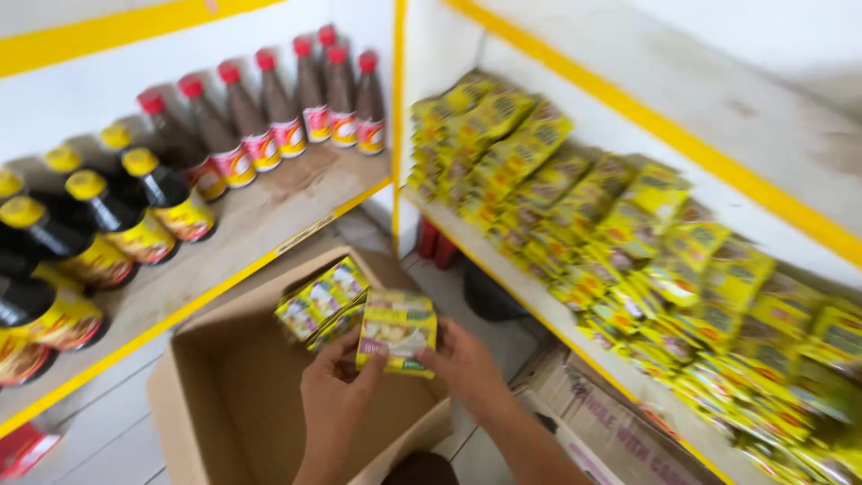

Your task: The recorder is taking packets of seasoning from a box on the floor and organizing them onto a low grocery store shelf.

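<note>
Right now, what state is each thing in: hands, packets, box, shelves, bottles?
Left hand: gripping the held stack's left edge.
Right hand: gripping its right edge.
Held stack: yellow sachets, lifted over the box.
Box: cardboard, flaps open, mostly hollow, a few sachets at the far wall.
Right shelf: packed with sachet rows.
Bottles, red caps: upright, capped.
Bottles, yellow caps: upright, capped.

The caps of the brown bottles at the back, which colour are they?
Red caps, clearest in the head view.
</note>
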